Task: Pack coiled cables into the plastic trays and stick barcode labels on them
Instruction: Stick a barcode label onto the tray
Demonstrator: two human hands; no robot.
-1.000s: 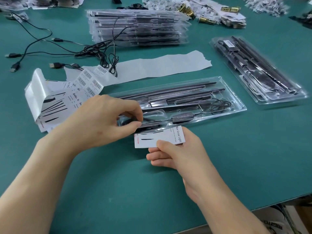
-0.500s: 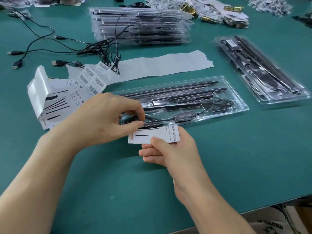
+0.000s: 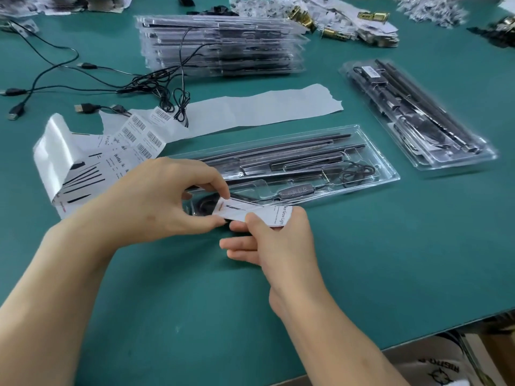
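Both hands are on one white label [image 3: 257,214] right now. The left hand [image 3: 164,201] pinches its left end between thumb and forefinger. The right hand [image 3: 278,246] pinches the right end, thumb on top and the other fingers spread loosely underneath.

The label hangs over the near left corner of the clear plastic tray [image 3: 387,168], which lies just beyond the fingertips and runs off past the right hand. I can't tell if it's touching the plastic yet. In the tray there's a coiled cable [image 3: 358,172] at the end far from the hands, plus long dark bars.

Just beyond the left hand is the curled-up sheet of barcode labels [image 3: 139,135], with loose USB cables [image 3: 83,87] further out. Well beyond both hands is a stack of trays [image 3: 223,45]. Another filled tray [image 3: 418,112] sits out past the right hand on the green surface [image 3: 390,260].
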